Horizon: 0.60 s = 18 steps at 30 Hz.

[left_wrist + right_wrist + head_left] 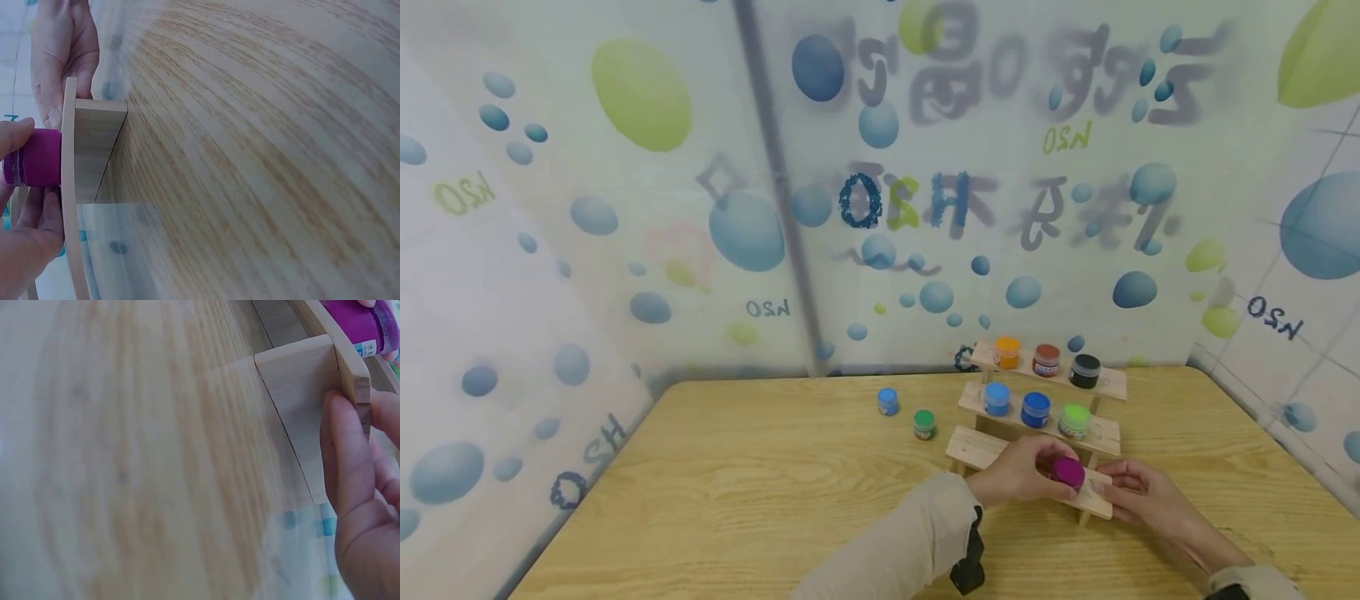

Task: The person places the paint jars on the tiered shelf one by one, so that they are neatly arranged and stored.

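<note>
My left hand (1017, 472) grips a small purple-lidded paint jar (1068, 472) at the right part of the lowest tier of a wooden stepped rack (976, 447). In the left wrist view the purple jar (45, 157) stands against the board, with thumb and fingers on either side. My right hand (1159, 502) pinches the right end of that same board. From the right wrist its thumb is above the board and its fingers (351, 447) are below, near the wooden leg (300, 381). Light blue (997, 399), dark blue (1035, 410) and light green (1075, 422) jars sit on the middle tier.
On the top tier stand orange (1007, 353), brownish-red (1046, 361) and black (1085, 372) jars. Left of the rack, a blue jar (887, 402) and a green jar (924, 425) stand on the wooden table (760, 500). A bubble-patterned curtain (700, 208) hangs behind the table.
</note>
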Each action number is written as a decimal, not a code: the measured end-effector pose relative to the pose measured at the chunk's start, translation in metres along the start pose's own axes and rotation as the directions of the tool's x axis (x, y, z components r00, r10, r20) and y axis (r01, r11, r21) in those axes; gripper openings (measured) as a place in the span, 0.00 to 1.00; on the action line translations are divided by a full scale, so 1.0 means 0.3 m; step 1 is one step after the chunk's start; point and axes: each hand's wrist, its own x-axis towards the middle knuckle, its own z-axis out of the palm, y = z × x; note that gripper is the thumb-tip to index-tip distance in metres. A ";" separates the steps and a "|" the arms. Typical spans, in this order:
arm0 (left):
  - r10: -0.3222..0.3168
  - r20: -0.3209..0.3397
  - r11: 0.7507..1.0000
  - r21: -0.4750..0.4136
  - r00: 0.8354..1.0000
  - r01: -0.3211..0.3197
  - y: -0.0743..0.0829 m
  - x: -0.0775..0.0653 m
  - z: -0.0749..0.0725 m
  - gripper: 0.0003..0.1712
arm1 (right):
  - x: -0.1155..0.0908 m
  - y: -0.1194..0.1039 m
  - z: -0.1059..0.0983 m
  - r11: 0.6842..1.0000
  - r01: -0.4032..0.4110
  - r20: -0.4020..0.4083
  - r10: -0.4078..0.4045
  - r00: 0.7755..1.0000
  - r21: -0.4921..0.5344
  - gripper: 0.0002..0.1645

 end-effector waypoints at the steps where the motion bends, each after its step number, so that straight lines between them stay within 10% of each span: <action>1: 0.001 0.000 1.000 -0.002 1.000 -0.001 0.000 0.000 0.000 0.20 | 0.000 0.000 0.001 1.000 -0.006 -0.005 0.006 1.000 0.000 0.28; 18: 0.068 -0.030 0.997 0.048 0.997 -0.066 0.002 -0.034 -0.016 0.28 | 0.005 0.005 -0.008 0.999 0.042 0.032 -0.042 0.999 -0.007 0.23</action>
